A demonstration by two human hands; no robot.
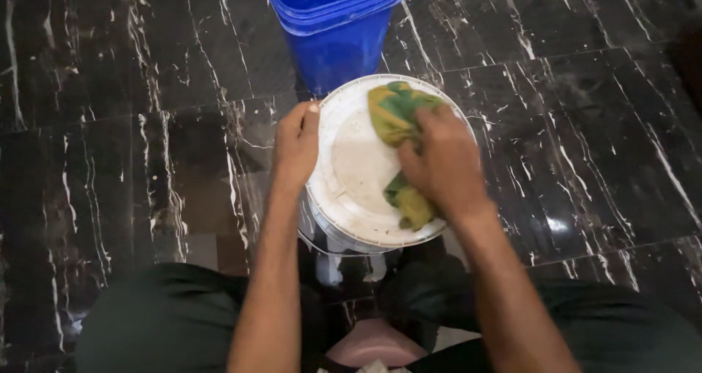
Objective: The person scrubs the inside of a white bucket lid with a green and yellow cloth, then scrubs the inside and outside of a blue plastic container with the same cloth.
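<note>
Right hand (444, 164): fingers curled and closed down on a green and yellow cloth (395, 113), pressing it flat against the top of a white bucket lid (351, 175). The cloth shows on both sides of the hand, a larger bunched part at the far edge of the lid and a smaller yellow end (413, 206) on the near side, under the heel of the hand. The fingertips themselves are hidden in the folds.

Left hand (296, 148): fingers wrapped over the left rim of the lid, thumb lying on the top surface along the far-left edge, the rest of the fingers going down the outer side out of sight. Grip is closed on the rim.

Lid: round, white, with a dull smeared film over its middle; the raised rim is visible all round except where the hands cover it. It sits on a white bucket (322, 234), of which only a strip of wall shows below the near-left rim.

Just beyond the lid, far side, stands a blue bucket (336, 36), open at the top, its wall close to the white rim; whether they touch cannot be told.

All of this rests on a floor (110, 124) of glossy black tiles with white veining. Near edge of the view: the person's knees in dark green cloth (168, 314), either side of the white bucket, both forearms reaching out between them.
</note>
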